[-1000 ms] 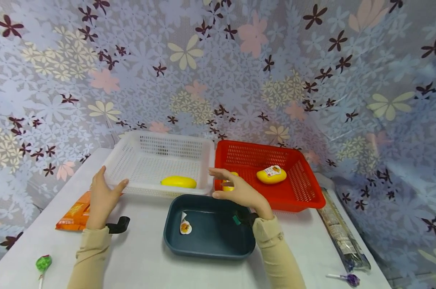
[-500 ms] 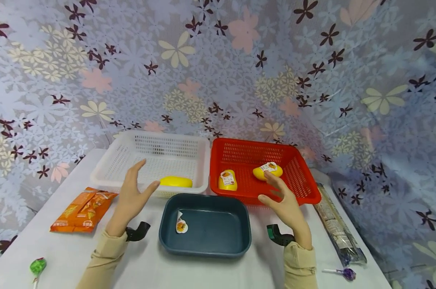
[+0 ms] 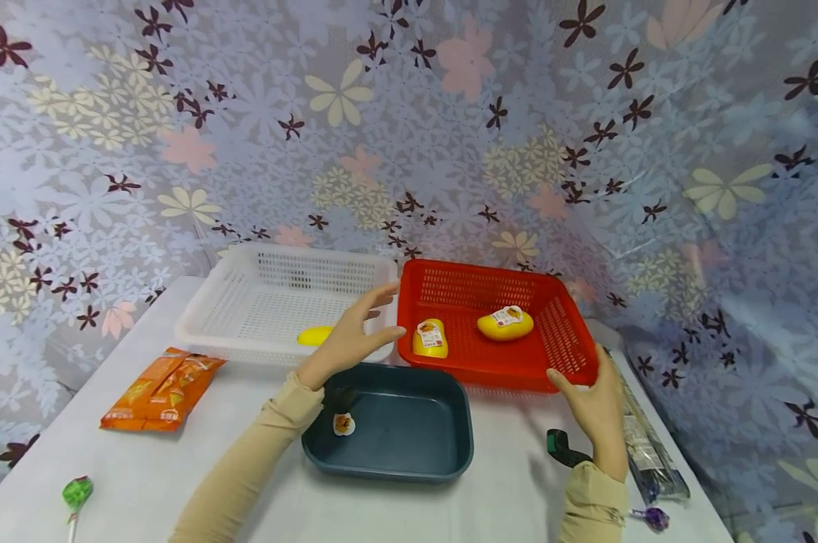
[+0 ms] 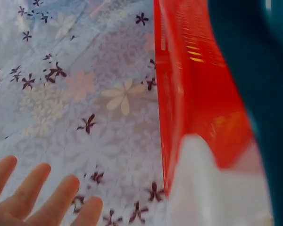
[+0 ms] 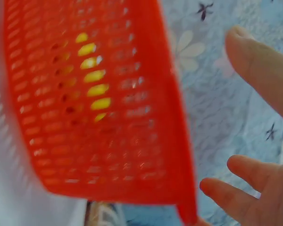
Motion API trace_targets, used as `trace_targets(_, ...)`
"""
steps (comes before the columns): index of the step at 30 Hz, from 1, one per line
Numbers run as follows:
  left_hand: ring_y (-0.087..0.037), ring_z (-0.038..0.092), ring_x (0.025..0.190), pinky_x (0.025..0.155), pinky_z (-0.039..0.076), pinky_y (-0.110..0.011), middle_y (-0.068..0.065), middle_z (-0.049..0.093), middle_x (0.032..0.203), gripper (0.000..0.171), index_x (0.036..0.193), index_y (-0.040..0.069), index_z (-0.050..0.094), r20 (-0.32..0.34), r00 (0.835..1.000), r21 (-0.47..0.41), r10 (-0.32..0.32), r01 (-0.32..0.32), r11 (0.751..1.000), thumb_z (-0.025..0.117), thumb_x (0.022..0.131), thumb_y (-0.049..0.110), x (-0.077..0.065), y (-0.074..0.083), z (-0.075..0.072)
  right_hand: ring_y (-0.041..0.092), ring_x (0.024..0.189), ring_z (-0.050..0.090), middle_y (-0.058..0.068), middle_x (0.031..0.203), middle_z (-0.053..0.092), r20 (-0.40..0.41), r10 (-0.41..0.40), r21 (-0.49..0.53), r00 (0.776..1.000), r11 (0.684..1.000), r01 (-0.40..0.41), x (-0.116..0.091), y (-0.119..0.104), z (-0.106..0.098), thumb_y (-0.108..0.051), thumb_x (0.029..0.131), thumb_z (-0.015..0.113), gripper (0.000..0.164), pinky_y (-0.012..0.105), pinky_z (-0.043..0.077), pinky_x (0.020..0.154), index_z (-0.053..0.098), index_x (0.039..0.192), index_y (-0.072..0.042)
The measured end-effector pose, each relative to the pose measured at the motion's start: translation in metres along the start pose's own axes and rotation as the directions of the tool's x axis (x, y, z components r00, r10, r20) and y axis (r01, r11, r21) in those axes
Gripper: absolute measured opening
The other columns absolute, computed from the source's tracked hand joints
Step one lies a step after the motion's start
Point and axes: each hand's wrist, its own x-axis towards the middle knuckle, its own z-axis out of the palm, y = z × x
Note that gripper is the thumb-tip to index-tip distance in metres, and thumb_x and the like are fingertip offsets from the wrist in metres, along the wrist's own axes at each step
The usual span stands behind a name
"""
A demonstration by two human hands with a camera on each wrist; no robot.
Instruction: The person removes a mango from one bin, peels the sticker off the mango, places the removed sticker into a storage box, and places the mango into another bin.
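Orange pkt, grn lolly L; purp lolly R.

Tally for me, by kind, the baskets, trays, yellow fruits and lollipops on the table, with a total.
Baskets: 2 (red basket, white basket)
Trays: 1 (dark blue tray)
Yellow fruits: 3
Lollipops: 2 (green lollipop, purple lollipop)
Total: 8

You can drop into the red basket from above, between its left mango and right mango. Your left hand blocks the white basket's near right corner; the tablecloth right of the dark blue tray leaves you room.
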Motion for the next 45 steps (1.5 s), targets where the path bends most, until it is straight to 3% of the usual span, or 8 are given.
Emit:
trace_targets(8,-0.032,0.039,0.139,0.11,0.038,-0.051,-0.008,0.038,0.153,0.068,0.149,0.018,0.035,0.196,0.98,-0.05,-0.041,0.052,0.997,0.068,0.09,0.025,0.067,0.001,0.033,0.044,0.148,0.01,0.021,0.162,0.003,0.028,0.014,0.081,0.999,0.997,-0.016,0.005,0.026,0.001,-0.038,0.086,0.071,0.105,0.065,0.016,0.114,0.0,0.156,-0.007)
trace_targets(14,-0.031,0.041,0.137,0.108,0.04,-0.048,-0.008,0.041,0.151,0.067,0.148,0.018,0.038,0.24,0.96,-0.016,-0.148,0.156,0.988,0.069,0.09,0.029,0.102,-0.013,0.051,0.042,0.149,0.008,0.019,0.163,0.0,-0.015,0.024,0.129,1.0,0.991,-0.021,0.009,0.034,0.012,-0.04,0.087,0.069,0.104,0.063,0.015,0.116,-0.002,0.156,-0.009)
trace_targets(21,-0.033,0.043,0.135,0.106,0.042,-0.049,-0.012,0.042,0.149,0.064,0.147,0.014,0.04,0.23,0.929,-0.062,-0.29,0.311,0.948,0.067,0.091,0.028,0.12,-0.034,0.068,0.042,0.149,0.005,0.018,0.163,-0.004,-0.001,0.058,0.125,0.998,0.991,-0.058,0.005,0.037,0.017,-0.042,0.087,0.069,0.107,0.066,0.014,0.114,-0.007,0.156,-0.016)
trace_targets(30,-0.036,0.039,0.137,0.109,0.038,-0.05,-0.016,0.039,0.151,0.064,0.145,0.011,0.043,0.147,0.908,-0.082,-0.393,0.407,0.91,0.068,0.089,0.032,0.126,-0.054,0.092,0.042,0.149,0.006,0.016,0.163,-0.004,0.007,0.051,0.106,0.999,0.993,-0.052,0.005,0.037,0.018,-0.044,0.086,0.069,0.107,0.065,0.015,0.114,-0.007,0.156,-0.016)
trace_targets(33,-0.036,0.039,0.136,0.11,0.037,-0.051,-0.017,0.038,0.152,0.066,0.144,0.009,0.043,0.142,0.884,-0.099,-0.446,0.461,0.882,0.068,0.089,0.034,0.128,-0.058,0.099,0.042,0.149,0.005,0.014,0.164,-0.006,0.008,0.051,0.116,0.999,0.992,-0.051,0.004,0.037,0.019,-0.043,0.087,0.069,0.107,0.066,0.015,0.113,-0.007,0.156,-0.018)
trace_targets(36,-0.034,0.044,0.132,0.109,0.04,-0.048,-0.016,0.041,0.149,0.067,0.144,0.007,0.043,0.192,0.848,-0.041,-0.494,0.51,0.859,0.068,0.089,0.034,0.126,-0.059,0.103,0.041,0.149,0.005,0.013,0.164,-0.006,0.005,0.058,0.13,0.998,0.99,-0.058,0.003,0.035,0.02,-0.042,0.087,0.069,0.106,0.066,0.015,0.114,-0.007,0.156,-0.017)
trace_targets(42,-0.031,0.052,0.119,0.099,0.048,-0.041,-0.015,0.049,0.141,0.061,0.14,0.005,0.047,0.306,0.764,0.089,-0.568,0.571,0.816,0.069,0.088,0.026,0.124,-0.058,0.102,0.039,0.15,0.004,0.013,0.164,-0.005,0.005,0.042,0.162,0.999,0.986,-0.043,0.006,0.03,0.02,-0.041,0.086,0.07,0.106,0.064,0.014,0.115,-0.005,0.157,-0.016)
trace_targets(45,-0.033,0.051,0.121,0.101,0.046,-0.041,-0.015,0.047,0.143,0.061,0.141,0.005,0.047,0.414,0.706,0.157,-0.574,0.566,0.809,0.069,0.087,0.023,0.127,-0.061,0.102,0.039,0.15,0.004,0.012,0.164,-0.006,0.008,0.049,0.159,0.999,0.986,-0.049,0.008,0.028,0.018,-0.042,0.086,0.07,0.107,0.066,0.014,0.114,-0.007,0.156,-0.018)
